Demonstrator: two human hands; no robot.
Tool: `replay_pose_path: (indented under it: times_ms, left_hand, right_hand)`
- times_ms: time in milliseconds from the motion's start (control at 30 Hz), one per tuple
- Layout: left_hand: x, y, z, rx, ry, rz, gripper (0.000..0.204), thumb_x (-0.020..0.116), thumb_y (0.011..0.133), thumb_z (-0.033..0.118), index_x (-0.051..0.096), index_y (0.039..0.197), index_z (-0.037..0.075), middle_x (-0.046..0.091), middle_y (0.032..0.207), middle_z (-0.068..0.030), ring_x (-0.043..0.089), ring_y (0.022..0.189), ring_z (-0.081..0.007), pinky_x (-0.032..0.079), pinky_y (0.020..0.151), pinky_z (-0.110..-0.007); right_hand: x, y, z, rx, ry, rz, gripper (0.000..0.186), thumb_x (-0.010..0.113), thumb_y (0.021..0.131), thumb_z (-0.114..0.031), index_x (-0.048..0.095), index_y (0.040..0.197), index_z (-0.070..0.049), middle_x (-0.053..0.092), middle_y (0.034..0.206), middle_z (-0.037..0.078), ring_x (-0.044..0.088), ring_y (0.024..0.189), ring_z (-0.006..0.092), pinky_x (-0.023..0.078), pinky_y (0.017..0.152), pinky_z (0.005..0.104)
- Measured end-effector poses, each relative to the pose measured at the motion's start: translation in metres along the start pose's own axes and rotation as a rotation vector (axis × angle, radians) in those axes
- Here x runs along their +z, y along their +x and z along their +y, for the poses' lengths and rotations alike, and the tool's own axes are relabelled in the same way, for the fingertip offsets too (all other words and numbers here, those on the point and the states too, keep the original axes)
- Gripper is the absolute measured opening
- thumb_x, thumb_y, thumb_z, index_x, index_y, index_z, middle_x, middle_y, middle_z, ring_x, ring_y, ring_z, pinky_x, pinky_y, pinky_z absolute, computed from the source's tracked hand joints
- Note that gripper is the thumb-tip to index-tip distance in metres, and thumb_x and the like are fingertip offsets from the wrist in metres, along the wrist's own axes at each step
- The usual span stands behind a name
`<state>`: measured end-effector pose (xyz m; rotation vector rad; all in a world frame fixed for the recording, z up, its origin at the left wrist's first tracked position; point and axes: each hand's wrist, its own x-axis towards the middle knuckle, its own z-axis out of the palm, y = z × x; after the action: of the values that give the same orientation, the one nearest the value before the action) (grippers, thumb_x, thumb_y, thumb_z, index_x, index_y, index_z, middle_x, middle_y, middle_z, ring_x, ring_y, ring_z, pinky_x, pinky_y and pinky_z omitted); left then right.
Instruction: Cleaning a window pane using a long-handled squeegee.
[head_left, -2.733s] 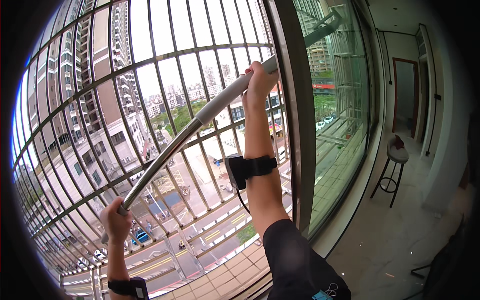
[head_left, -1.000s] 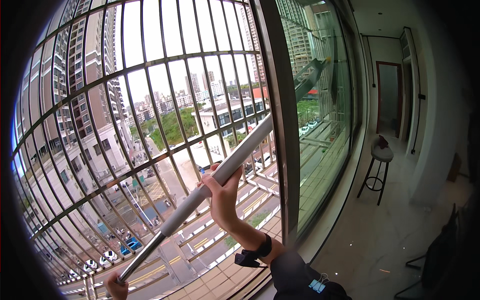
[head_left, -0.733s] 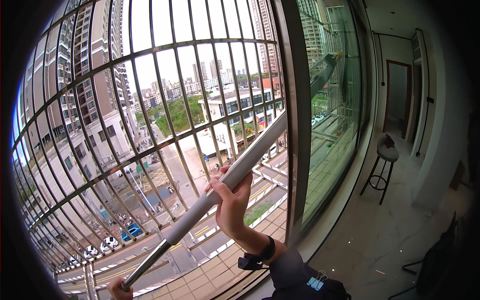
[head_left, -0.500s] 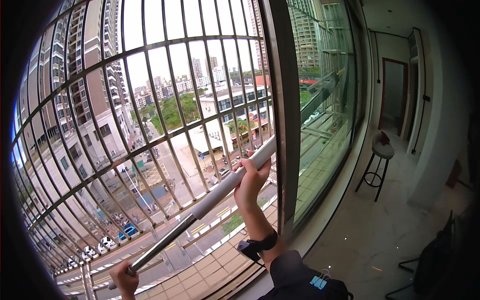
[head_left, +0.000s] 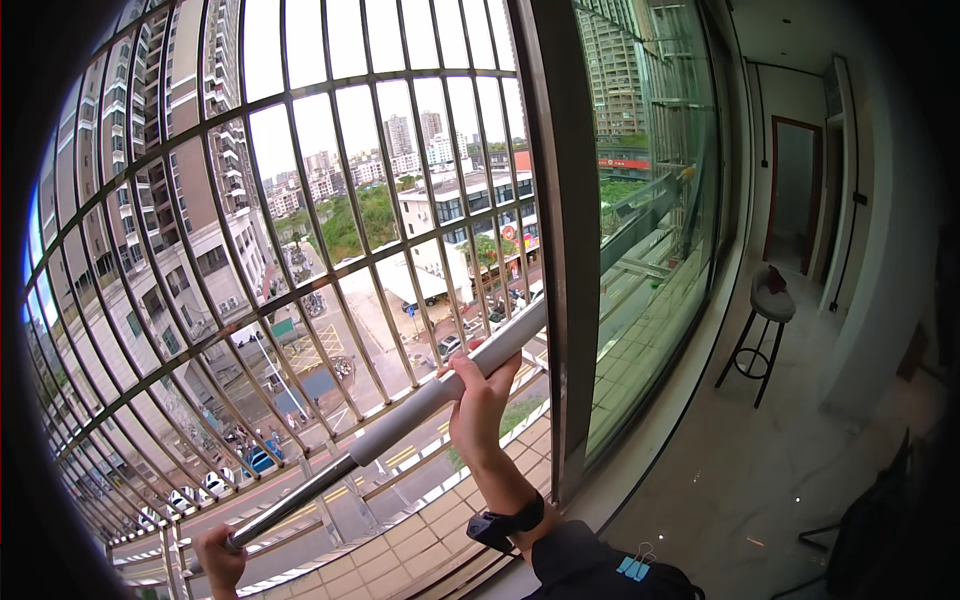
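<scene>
A long grey metal pole [head_left: 405, 418] slants from the lower left up to the right, out past the dark window frame [head_left: 560, 250]. My right hand [head_left: 480, 395] grips the pole near its middle, arm raised, a black band on the wrist. My left hand [head_left: 218, 560] holds the pole's thin lower end at the bottom left. The pole's far end runs behind the frame and along the outside of the glass pane [head_left: 655, 200]. Metal security bars [head_left: 300, 230] stand just beyond the pole.
A black stool [head_left: 760, 320] with a round seat stands on the pale floor to the right. Beyond it is a dark doorway [head_left: 795, 190]. A tiled ledge [head_left: 400, 540] runs under the bars. A dark object [head_left: 880, 530] sits at the lower right.
The pole has dropped lower and tilted flatter. My right hand has come down from high on the bars to about mid height. The view has swung slightly to the left.
</scene>
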<state>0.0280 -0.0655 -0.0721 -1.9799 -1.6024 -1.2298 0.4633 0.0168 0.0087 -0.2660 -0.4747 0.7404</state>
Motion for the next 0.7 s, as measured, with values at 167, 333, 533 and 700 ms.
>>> replay_pose_path:
  times_ms: [167, 333, 533, 700]
  left_hand:
    - [-0.018, -0.075, -0.084, -0.188, -0.109, -0.187, 0.01, 0.063, 0.07, 0.006, 0.06, 0.079, 0.002, 0.035, 0.049, -0.0009, 0.034, 0.046, -0.0094, 0.03, 0.044, -0.029]
    - [-0.028, -0.15, -0.11, -0.31, -0.07, -0.272, 0.018, 0.068, 0.072, 0.012, 0.053, 0.074, 0.001, 0.033, 0.055, -0.0006, 0.029, 0.053, -0.0111, 0.029, 0.045, -0.03]
    - [-0.034, -0.179, -0.061, -0.394, -0.208, -0.273, 0.021, 0.071, 0.067, 0.013, 0.057, 0.078, 0.003, 0.038, 0.058, -0.0013, 0.038, 0.055, -0.0139, 0.035, 0.049, -0.032]
    - [-0.051, -0.201, -0.038, -0.404, -0.132, -0.413, 0.016, 0.067, 0.067, 0.009, 0.054, 0.074, 0.003, 0.039, 0.059, -0.002, 0.038, 0.056, -0.0136, 0.037, 0.05, -0.031]
  right_hand:
    - [0.032, -0.051, 0.003, -0.039, -0.048, -0.183, 0.064, 0.055, 0.084, 0.005, 0.017, 0.133, -0.008, 0.042, 0.105, 0.008, 0.055, 0.079, 0.0167, 0.051, 0.07, 0.0312]
    - [0.066, -0.085, 0.0, -0.003, -0.024, -0.397, 0.072, 0.056, 0.082, 0.007, 0.009, 0.135, -0.009, 0.041, 0.108, 0.009, 0.054, 0.085, 0.0139, 0.051, 0.073, 0.0282]
    - [0.067, -0.101, -0.01, 0.012, 0.016, -0.486, 0.057, 0.055, 0.08, 0.01, 0.02, 0.122, -0.008, 0.045, 0.101, 0.011, 0.061, 0.075, 0.0172, 0.054, 0.068, 0.0301]
    - [0.045, -0.08, -0.018, 0.202, 0.228, -0.463, 0.027, 0.051, 0.084, -0.007, 0.032, 0.104, -0.005, 0.049, 0.069, 0.01, 0.057, 0.051, 0.0187, 0.053, 0.053, 0.0337]
